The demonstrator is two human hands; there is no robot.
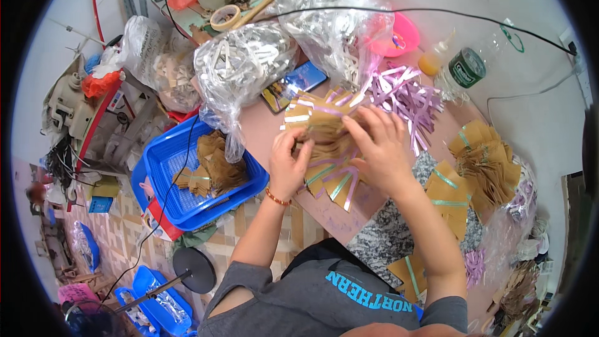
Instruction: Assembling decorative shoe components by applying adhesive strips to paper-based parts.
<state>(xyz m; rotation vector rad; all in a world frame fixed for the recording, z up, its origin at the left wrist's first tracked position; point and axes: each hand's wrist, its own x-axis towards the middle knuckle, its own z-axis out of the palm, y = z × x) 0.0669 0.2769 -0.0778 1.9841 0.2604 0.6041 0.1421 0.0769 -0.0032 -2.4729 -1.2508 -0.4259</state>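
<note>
A thick fanned stack of brown paper-like or cloth pieces (327, 128) with shiny silver and lilac strips lies on the pink table in front of me. My left hand (290, 163) is closed on the stack's left side, thumb and fingers curled at its edge. On the right side my right hand (382, 150) grips the same stack, fingers bent over the top and thumb lower down. More striped brown pieces (340, 182) spread out below the hands. Beyond my right hand lies a heap of shiny lilac strips (409, 100). The fingertips are partly hidden among the layers.
Left of the table, a blue basket (168, 150) holds brown pieces. Clear bags of white parts (243, 56) and a phone (296, 84) sit at the back. A pink bowl (405, 34) and plastic bottle (465, 68) stand back right; brown stacks (483, 162) lie right.
</note>
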